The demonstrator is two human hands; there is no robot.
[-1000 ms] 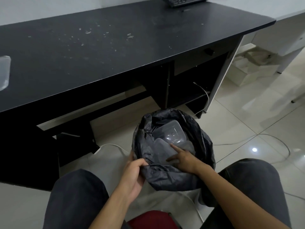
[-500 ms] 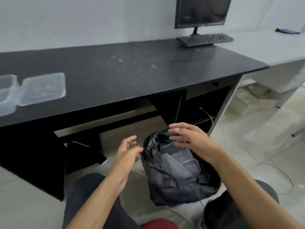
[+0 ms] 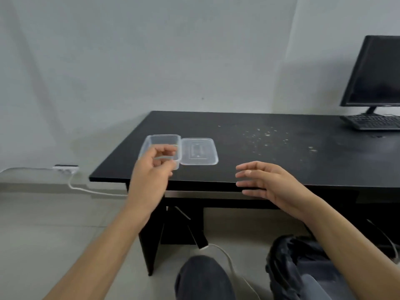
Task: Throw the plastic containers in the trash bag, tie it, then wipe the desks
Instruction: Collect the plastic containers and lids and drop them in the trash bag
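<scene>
Clear plastic ahead: hovering the loosely curled left hand (image 3: 151, 172) over the container (image 3: 164, 139) at the left end of the black counter (image 3: 270, 161), grip impossible to tell, right hand (image 3: 270, 182) spread and empty, aiming for a firm wall pinch, then taking the touching lid (image 3: 199, 151).

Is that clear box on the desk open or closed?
Open: the lid lies flat on the desk beside the clear container.

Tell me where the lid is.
In the head view, the lid lies flat near the left end of the desk, touching the right side of the open container, left of the crumbs.
</scene>
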